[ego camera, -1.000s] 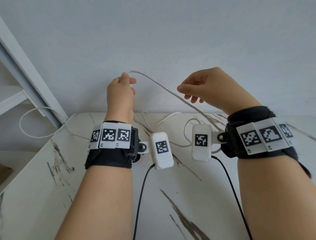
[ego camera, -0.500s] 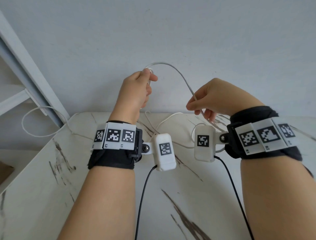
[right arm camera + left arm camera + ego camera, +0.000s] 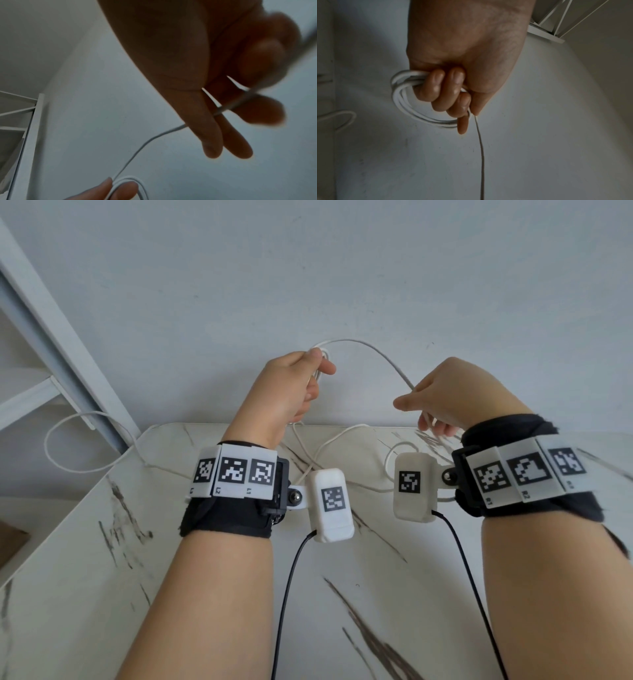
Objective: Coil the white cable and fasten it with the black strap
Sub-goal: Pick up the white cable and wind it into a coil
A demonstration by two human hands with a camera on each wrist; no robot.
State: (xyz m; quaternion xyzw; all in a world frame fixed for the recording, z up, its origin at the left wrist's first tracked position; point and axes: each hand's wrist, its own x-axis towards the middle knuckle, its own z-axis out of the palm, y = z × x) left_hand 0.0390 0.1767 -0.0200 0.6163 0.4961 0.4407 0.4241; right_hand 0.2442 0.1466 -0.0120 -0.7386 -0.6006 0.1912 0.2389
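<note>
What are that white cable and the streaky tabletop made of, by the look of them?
White cable: probably smooth plastic or rubber sheathing; it bends into tight loops in the left hand. Tabletop: white with dark veins and a slight sheen, so marble or a marble-look laminate; I cannot tell which.

Plain room: marble-patterned table [image 3: 85,559], bare wall [image 3: 342,268], white shelving [image 3: 34,392]

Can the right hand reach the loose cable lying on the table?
Probably yes. The right hand hangs just above the table, nothing blocks the cable below, though its fingers already pinch a strand.
</note>
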